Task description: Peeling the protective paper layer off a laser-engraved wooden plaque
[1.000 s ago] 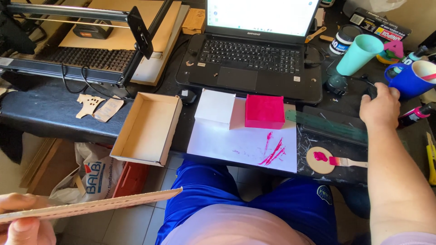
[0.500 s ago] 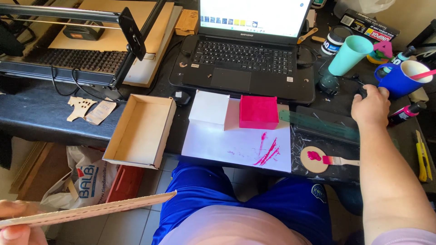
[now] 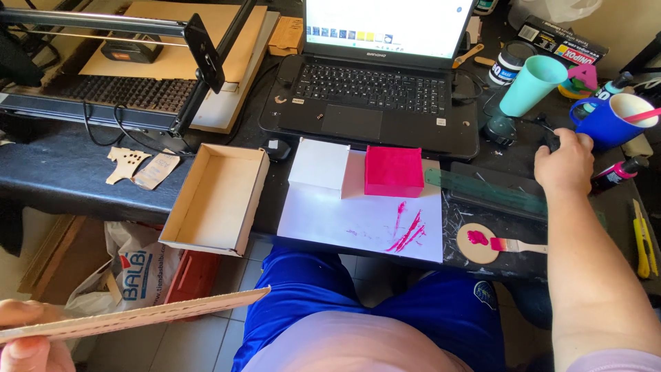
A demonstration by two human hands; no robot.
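The left hand (image 3: 27, 334), fingers closed on a thin wooden board (image 3: 138, 318) at the near left, held it over the floor, while the right hand (image 3: 566, 162) rested, fingers curled, over a dark mouse (image 3: 551, 140) on the surface at the far right
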